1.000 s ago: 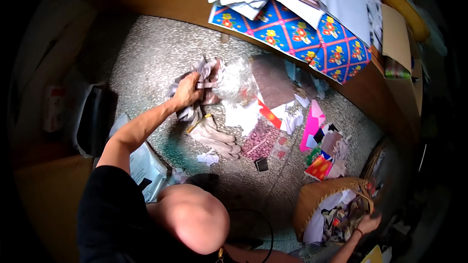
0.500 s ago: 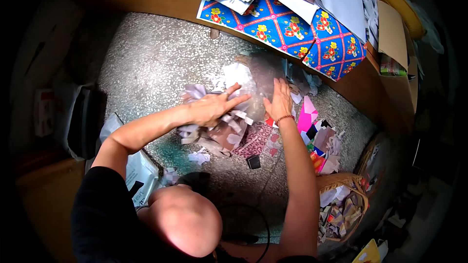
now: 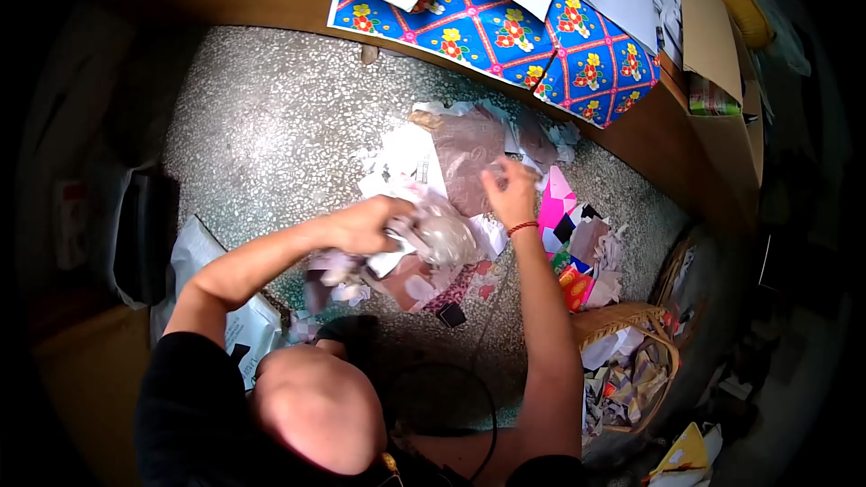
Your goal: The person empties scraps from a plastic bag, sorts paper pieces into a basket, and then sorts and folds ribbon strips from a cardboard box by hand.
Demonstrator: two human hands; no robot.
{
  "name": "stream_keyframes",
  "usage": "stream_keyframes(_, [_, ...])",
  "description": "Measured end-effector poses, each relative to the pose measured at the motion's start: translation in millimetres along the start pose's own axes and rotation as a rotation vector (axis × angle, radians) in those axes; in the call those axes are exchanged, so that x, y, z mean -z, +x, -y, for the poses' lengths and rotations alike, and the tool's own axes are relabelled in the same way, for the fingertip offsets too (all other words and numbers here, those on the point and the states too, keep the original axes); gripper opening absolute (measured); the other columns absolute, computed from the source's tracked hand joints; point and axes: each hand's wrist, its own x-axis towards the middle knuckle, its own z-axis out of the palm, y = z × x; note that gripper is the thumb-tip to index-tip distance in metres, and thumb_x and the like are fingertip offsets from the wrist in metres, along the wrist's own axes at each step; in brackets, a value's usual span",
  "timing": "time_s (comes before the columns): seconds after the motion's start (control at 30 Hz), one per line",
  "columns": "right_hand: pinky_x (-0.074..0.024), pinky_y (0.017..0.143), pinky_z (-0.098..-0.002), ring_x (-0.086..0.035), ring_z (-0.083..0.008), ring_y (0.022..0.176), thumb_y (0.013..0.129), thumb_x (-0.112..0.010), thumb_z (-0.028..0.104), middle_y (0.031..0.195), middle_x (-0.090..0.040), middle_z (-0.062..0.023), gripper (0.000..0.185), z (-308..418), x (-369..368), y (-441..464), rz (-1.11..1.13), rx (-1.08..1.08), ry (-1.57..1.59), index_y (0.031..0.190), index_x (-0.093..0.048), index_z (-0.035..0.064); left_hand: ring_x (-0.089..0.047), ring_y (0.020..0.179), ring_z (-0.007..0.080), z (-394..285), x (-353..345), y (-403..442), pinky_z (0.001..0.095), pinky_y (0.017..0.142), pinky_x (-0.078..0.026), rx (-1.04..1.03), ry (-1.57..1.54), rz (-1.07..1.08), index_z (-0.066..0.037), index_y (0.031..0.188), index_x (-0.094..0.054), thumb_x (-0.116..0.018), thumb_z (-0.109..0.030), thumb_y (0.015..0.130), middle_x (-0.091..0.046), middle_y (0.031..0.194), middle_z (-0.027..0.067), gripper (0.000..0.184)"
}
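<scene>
Over the speckled floor, my left hand [image 3: 372, 224] is closed on a blurred bundle of scraps [image 3: 410, 261], with clear crumpled plastic [image 3: 446, 239] against its right side. My right hand [image 3: 512, 191], with a red band on the wrist, hovers with curled, parted fingers at the right edge of a brownish plastic sheet [image 3: 465, 158]. Nothing shows between those fingers. White paper [image 3: 410, 151] lies left of the sheet. A patterned pink piece [image 3: 456, 293] and a small black square [image 3: 450, 314] lie below the bundle.
Pink and red papers [image 3: 575, 289] lie right of my right forearm. A woven basket [image 3: 622, 314] holds scraps at the lower right. Grey plastic bags [image 3: 257, 325] sit at the left. A wooden surface with flowered blue covering [image 3: 505, 32] and a cardboard box [image 3: 713, 36] border the top.
My left hand has closed on the bundle and drawn it down, with the clear plastic. More of the brownish sheet shows. My right hand came over from the basket, and its fingers are now curled.
</scene>
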Motion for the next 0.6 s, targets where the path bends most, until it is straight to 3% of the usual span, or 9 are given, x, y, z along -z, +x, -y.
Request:
stream_keyframes(0.07, [-0.0388,0.088,-0.0395,-0.052,-0.034,0.096,0.073,-0.062,0.034,0.101,-0.058,-0.0178,0.043,-13,17,4,-0.213,-0.063,-0.017,0.098,-0.057,-0.0004,-0.057,0.092,0.0255,-7,40,-34,0.0321,0.082,-0.045,0.039,-0.289,0.005,0.002,0.113,-0.05,-0.064,-0.006,0.061,-0.058,0.104,0.0162,0.055])
stream_keyframes(0.13, [-0.0376,0.09,-0.0408,-0.05,-0.0367,0.1,0.072,-0.064,0.036,0.106,-0.055,-0.0211,0.051,-37,27,10,-0.327,-0.154,-0.075,0.103,-0.054,-0.0029,-0.058,0.087,0.0205,-20,58,-73,0.0293,0.08,-0.045,0.237,-0.659,-0.447,-0.001,0.107,-0.053,-0.068,-0.004,0.059,-0.06,0.094,0.0117,0.05])
stream_keyframes(0.27, [-0.0342,0.094,-0.0415,-0.044,-0.0388,0.109,0.07,-0.065,0.04,0.115,-0.048,-0.0257,0.065,-99,35,27,-0.337,-0.373,-0.155,0.113,-0.048,-0.0052,-0.057,0.086,0.0177,65,135,-113,0.0239,0.077,-0.044,0.136,-0.734,-0.862,0.002,0.114,-0.047,-0.064,-0.001,0.065,-0.058,0.097,0.0135,0.053])
stream_keyframes(0.37, [-0.0295,0.099,-0.041,-0.036,-0.0396,0.118,0.068,-0.066,0.045,0.124,-0.039,-0.0293,0.08,-110,42,45,-0.283,-0.458,-0.134,0.122,-0.039,-0.0074,-0.057,0.088,0.0234,94,154,-131,0.0273,0.082,-0.044,0.386,0.003,-1.06,0.006,0.126,-0.033,-0.06,-0.003,0.073,-0.052,0.108,0.0172,0.061])
stream_keyframes(0.4, [-0.0274,0.101,-0.0402,-0.033,-0.0394,0.12,0.068,-0.065,0.047,0.127,-0.036,-0.0298,0.084,-106,47,53,-0.23,-0.492,-0.088,0.125,-0.035,-0.0074,-0.055,0.094,0.0297,104,144,-132,0.0317,0.082,-0.045,0.336,0.719,-1.235,0.005,0.129,-0.029,-0.06,-0.005,0.074,-0.044,0.116,0.0217,0.064])
stream_keyframes(0.47, [-0.0253,0.102,-0.0394,-0.03,-0.0392,0.123,0.068,-0.065,0.048,0.13,-0.032,-0.0303,0.088,-102,44,67,-0.171,-0.528,-0.035,0.128,-0.032,-0.0074,-0.052,0.099,0.0336,61,112,-116,0.035,0.083,-0.046,0.246,0.845,-1.312,0.002,0.128,-0.032,-0.059,-0.006,0.075,-0.039,0.12,0.0239,0.06])
stream_keyframes(0.5, [-0.0237,0.103,-0.0396,-0.029,-0.0397,0.123,0.068,-0.063,0.052,0.131,-0.03,-0.0306,0.091,-103,38,75,-0.132,-0.522,-0.067,0.129,-0.03,-0.0074,-0.049,0.103,0.0329,41,88,-105,0.0366,0.086,-0.044,0.194,0.216,-1.2,0.0,0.126,-0.036,-0.062,-0.005,0.072,-0.037,0.122,0.0228,0.06])
stream_keyframes(0.57, [-0.0275,0.101,-0.0368,-0.034,-0.0362,0.122,0.068,-0.058,0.058,0.131,-0.035,-0.027,0.09,-116,15,86,-0.16,-0.427,-0.105,0.127,-0.036,-0.0057,-0.049,0.103,0.0325,22,47,-82,0.0382,0.085,-0.044,0.049,0.056,-0.803,-0.001,0.119,-0.042,-0.062,-0.002,0.069,-0.038,0.122,0.0206,0.054])
stream_keyframes(0.6, [-0.0275,0.101,-0.0368,-0.034,-0.0362,0.122,0.068,-0.058,0.058,0.131,-0.035,-0.027,0.09,-109,10,90,-0.155,-0.427,-0.103,0.127,-0.036,-0.0057,-0.051,0.098,0.0327,24,29,-65,0.0382,0.082,-0.046,-0.043,0.494,-0.551,0.001,0.115,-0.044,-0.058,0.001,0.069,-0.041,0.119,0.0196,0.048])
